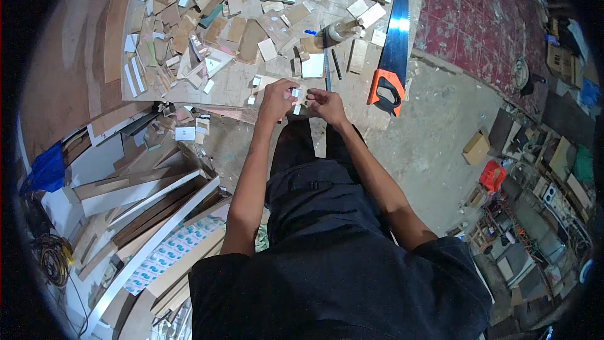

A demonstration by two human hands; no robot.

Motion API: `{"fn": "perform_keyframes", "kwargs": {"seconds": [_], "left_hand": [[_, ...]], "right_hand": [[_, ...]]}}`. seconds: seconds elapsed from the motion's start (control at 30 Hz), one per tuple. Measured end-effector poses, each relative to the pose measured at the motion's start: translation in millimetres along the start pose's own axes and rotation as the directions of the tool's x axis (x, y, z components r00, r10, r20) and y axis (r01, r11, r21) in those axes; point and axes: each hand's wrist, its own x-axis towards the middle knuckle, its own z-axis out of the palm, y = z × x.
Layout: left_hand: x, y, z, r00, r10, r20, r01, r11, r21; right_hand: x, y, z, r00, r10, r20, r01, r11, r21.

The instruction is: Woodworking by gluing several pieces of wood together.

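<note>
While the left hand (277, 101) pinched a small white rectangular piece (295, 92) between bent fingers, over the near edge of the pale wooden table (355, 96), the right hand (328, 107) hovered just beside it, fingertips drawn close; whether they gripped anything, I couldn't tell! Cutting looked done on the loose brown and white wooden offcuts (250, 42); the orange-and-black-handled steel handsaw (394, 38) lay unheld. Handling that piece seemed unfinished, how much remained unclear.

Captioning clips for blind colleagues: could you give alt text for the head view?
A person's left hand holds a small white block at the bench edge, the right hand close beside it. Wood scraps litter the bench's left; an orange-handled saw lies at right.
</note>
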Motion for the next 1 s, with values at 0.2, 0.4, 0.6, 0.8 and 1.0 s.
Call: {"fn": "perform_keyframes", "kwargs": {"seconds": [0.2, 0.4, 0.6, 0.8, 1.0], "left_hand": [[5.1, -14.4, 15.5, 0.998, 0.059, -0.037, -0.062, 0.995, -0.077], [4.2, -11.2, 16.1, 0.998, 0.048, -0.043, -0.05, 0.997, -0.051], [2.9, -17.9, 18.1, 0.997, 0.058, -0.043, -0.058, 0.998, -0.002], [5.9, -12.7, 21.8, 0.999, 0.046, -0.018, -0.047, 0.998, -0.042], [5.4, -19.4, 23.3, 0.994, 0.105, -0.034, -0.106, 0.994, -0.028]], "right_hand": [[8.6, 17.2, 1.9, 1.0, -0.009, -0.01, 0.011, 0.985, 0.171], [9.0, 7.5, 3.5, 1.0, 0.014, -0.025, -0.01, 0.986, 0.164], [13.3, 6.9, 2.8, 1.0, 0.005, 0.022, -0.006, 0.998, 0.063], [16.2, 12.0, -1.2, 1.0, -0.007, 0.016, 0.006, 0.999, 0.054], [19.2, 11.6, 0.3, 0.999, -0.031, -0.006, 0.031, 0.999, 0.028]]}}
